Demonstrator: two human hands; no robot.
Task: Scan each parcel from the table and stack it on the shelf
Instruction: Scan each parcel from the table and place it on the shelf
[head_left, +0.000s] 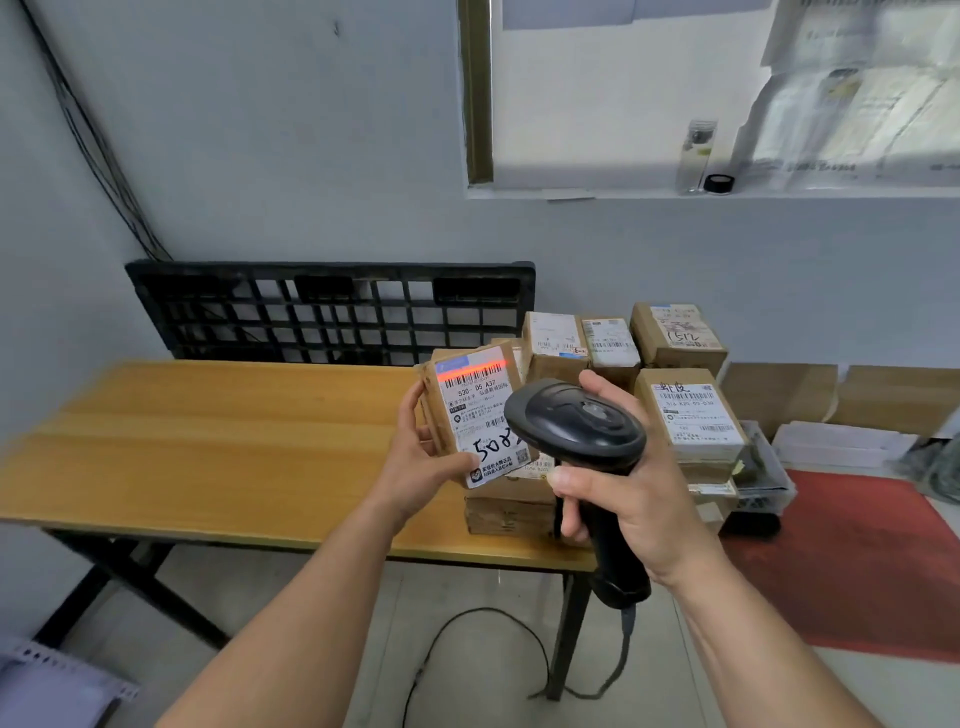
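My left hand (423, 457) grips a small cardboard parcel (470, 410) by its left side, lifted above the wooden table (208, 441) with its white label facing me. A red scan line lies across the barcode at the label's top. My right hand (631, 488) holds a black handheld barcode scanner (576, 423) by its grip, its head just right of the parcel and covering the label's lower right corner. Several more labelled parcels (691, 415) are stacked on the table's right end.
A black plastic pallet (332, 312) leans on the wall behind the table. The scanner's cable (467, 623) loops on the floor under the table. Flat cardboard (831, 395) and a red mat (857, 561) lie to the right. A grey shelf corner (57, 680) shows bottom left.
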